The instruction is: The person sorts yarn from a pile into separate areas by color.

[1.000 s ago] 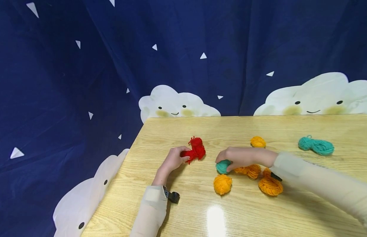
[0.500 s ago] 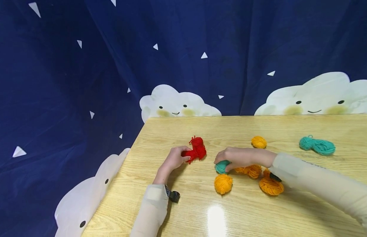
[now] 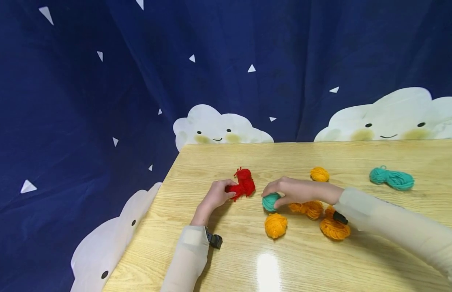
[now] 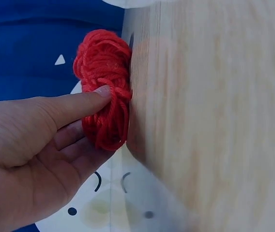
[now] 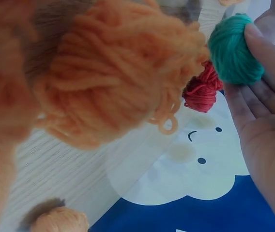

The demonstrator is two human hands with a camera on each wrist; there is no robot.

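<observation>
My left hand (image 3: 213, 197) pinches a red yarn skein (image 4: 105, 92) between thumb and fingers, low over the table. Beyond its fingertips another wound red bundle (image 3: 245, 182) lies against the pinched yarn in the head view. My right hand (image 3: 295, 190) grips a small teal yarn ball (image 3: 271, 201), the thumb on one side and fingers on the other, as the right wrist view also shows. Just in front of that ball sits a round orange yarn ball (image 3: 275, 226). An orange skein (image 3: 309, 209) lies under the right hand, partly hidden by it.
Another orange skein (image 3: 334, 227) lies below the right wrist, partly covered by the black wrist camera (image 3: 340, 217). Behind the right forearm is an orange ball (image 3: 319, 174). A teal skein (image 3: 391, 178) lies at the far right. The wooden table (image 3: 233, 259) ends at a dark blue curtain (image 3: 226, 61).
My right hand has shifted slightly left and away from me with the teal yarn ball, widening the gap to the orange ball in front. The left hand keeps its hold on the red skein.
</observation>
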